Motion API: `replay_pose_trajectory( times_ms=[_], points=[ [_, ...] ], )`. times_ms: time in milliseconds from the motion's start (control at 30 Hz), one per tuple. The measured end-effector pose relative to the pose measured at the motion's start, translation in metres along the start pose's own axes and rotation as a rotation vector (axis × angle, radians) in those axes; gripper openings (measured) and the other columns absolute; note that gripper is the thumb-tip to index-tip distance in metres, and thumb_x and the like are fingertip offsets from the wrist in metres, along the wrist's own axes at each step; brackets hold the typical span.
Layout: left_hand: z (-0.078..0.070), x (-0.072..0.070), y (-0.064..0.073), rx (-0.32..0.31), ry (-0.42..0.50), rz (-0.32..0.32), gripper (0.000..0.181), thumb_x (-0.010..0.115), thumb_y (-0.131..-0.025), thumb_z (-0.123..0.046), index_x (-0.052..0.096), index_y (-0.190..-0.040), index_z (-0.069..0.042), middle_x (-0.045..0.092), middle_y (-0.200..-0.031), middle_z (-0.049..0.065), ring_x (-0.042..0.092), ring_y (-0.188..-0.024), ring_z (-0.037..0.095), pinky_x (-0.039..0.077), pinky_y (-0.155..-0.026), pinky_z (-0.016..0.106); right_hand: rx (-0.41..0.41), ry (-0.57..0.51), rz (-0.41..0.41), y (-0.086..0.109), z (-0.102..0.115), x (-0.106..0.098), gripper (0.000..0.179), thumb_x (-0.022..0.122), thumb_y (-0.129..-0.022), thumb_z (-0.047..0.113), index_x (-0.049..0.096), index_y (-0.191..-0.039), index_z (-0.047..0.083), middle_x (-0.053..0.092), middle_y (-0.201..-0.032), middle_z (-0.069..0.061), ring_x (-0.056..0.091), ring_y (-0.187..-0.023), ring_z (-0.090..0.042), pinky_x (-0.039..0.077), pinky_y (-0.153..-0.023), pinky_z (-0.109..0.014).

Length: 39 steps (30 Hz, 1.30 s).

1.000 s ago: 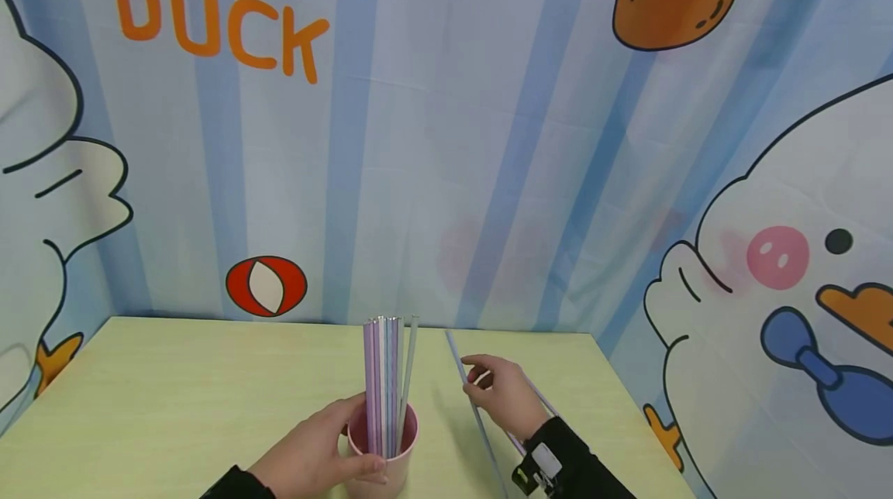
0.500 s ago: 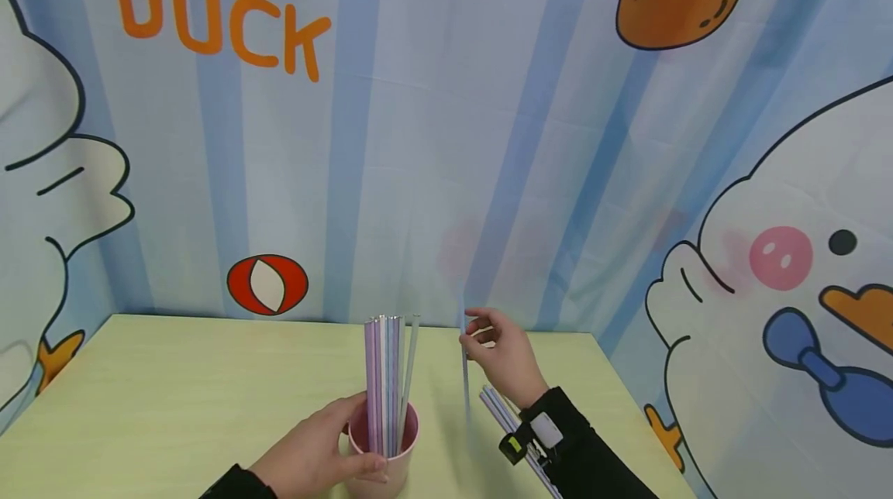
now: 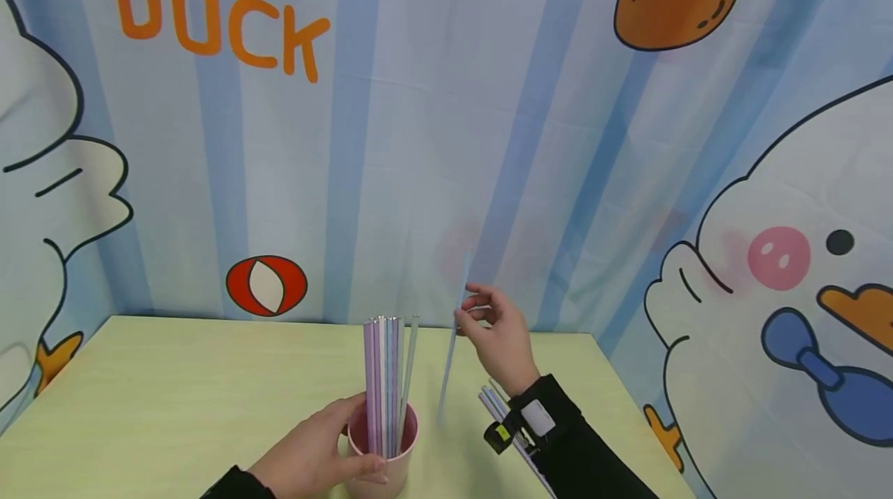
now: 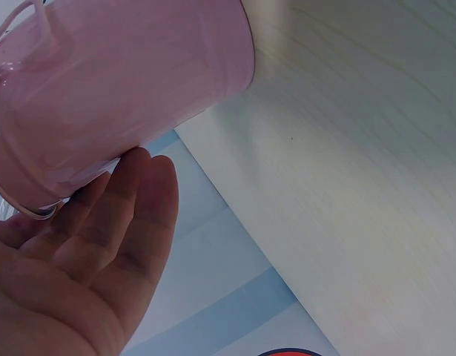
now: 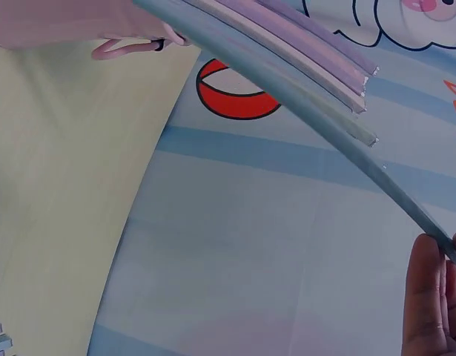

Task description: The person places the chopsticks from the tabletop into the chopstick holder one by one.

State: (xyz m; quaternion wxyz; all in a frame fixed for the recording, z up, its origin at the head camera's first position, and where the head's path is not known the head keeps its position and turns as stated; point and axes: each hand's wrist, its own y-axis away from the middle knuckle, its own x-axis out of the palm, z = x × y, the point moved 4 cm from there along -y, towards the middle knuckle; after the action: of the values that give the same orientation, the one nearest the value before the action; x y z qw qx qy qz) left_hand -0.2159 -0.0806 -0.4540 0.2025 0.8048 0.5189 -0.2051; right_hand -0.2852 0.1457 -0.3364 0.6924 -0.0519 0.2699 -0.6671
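My left hand [image 3: 314, 441] grips a small pink pail [image 3: 398, 476], thumb across its near side and the other fingers behind it. In the left wrist view those fingertips rest along the wall of the pail [image 4: 131, 89], near its rim. A bundle of purple, white and bluish straws [image 3: 381, 390] stands upright in it, with one pale straw leaning right. My right hand [image 3: 498, 336] pinches a single light blue straw [image 3: 449, 363] near its upper part, slanted above the table to the right of the pail. The right wrist view shows this straw [image 5: 361, 158] crossing in front of the bundle.
Several more straws [image 3: 491, 400] lie on the pale yellow table [image 3: 209, 383], partly hidden under my right wrist. A striped blue curtain [image 3: 418, 173] with duck drawings hangs behind the table's far edge. A wire handle [image 5: 127, 50] sticks out from the pail's side.
My right hand has lifted the light blue straw off the table, raising it and tilting its lower end toward the pail. The left hand and pail have stayed put.
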Motion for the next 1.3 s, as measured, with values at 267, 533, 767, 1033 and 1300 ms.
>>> replay_pose_trajectory(
  times_ms=[267,533,767,1033,1300],
  points=[
    [0.001,0.000,0.000,0.023,0.020,0.011,0.092,0.077,-0.068,-0.055,0.044,-0.146,-0.018,0.059,-0.122,0.000,0.055,-0.104,0.024,0.045,-0.094,0.062,-0.045,-0.111,-0.025,-0.002,0.005,0.008,0.041,0.066,-0.090,-0.001,0.053,-0.130,-0.005,0.059,-0.102,-0.016,0.064,-0.084,-0.021,0.061,-0.073,-0.033],
    [0.000,-0.001,0.001,0.048,0.021,0.017,0.090,0.076,-0.069,-0.055,0.044,-0.145,-0.018,0.059,-0.122,-0.001,0.055,-0.104,0.024,0.044,-0.094,0.064,-0.046,-0.135,0.011,-0.001,0.004,0.020,0.040,0.065,-0.091,-0.002,0.053,-0.128,-0.004,0.058,-0.102,-0.017,0.064,-0.085,-0.025,0.061,-0.073,-0.034],
    [0.000,0.000,0.001,0.032,0.041,0.026,0.090,0.077,-0.070,-0.053,0.043,-0.146,-0.019,0.059,-0.122,0.000,0.055,-0.104,0.024,0.044,-0.095,0.064,-0.003,-0.107,0.029,0.008,0.019,0.029,0.040,0.064,-0.090,-0.005,0.052,-0.128,-0.009,0.058,-0.105,-0.025,0.064,-0.090,-0.034,0.060,-0.075,-0.039],
    [0.000,0.000,0.001,0.039,0.048,0.032,0.090,0.077,-0.071,-0.052,0.042,-0.147,-0.019,0.058,-0.125,0.000,0.055,-0.105,0.024,0.043,-0.096,0.063,0.014,-0.071,0.058,0.014,0.025,0.035,0.039,0.063,-0.091,-0.006,0.051,-0.127,-0.011,0.057,-0.107,-0.030,0.063,-0.092,-0.038,0.060,-0.076,-0.044],
    [0.000,-0.001,0.000,0.056,0.036,0.029,0.091,0.077,-0.070,-0.054,0.042,-0.146,-0.019,0.059,-0.123,-0.001,0.056,-0.104,0.023,0.046,-0.095,0.060,0.037,-0.055,0.081,0.018,0.017,0.042,0.037,0.063,-0.091,-0.005,0.052,-0.126,-0.010,0.059,-0.104,-0.025,0.063,-0.092,-0.036,0.060,-0.075,-0.042]
  ],
)
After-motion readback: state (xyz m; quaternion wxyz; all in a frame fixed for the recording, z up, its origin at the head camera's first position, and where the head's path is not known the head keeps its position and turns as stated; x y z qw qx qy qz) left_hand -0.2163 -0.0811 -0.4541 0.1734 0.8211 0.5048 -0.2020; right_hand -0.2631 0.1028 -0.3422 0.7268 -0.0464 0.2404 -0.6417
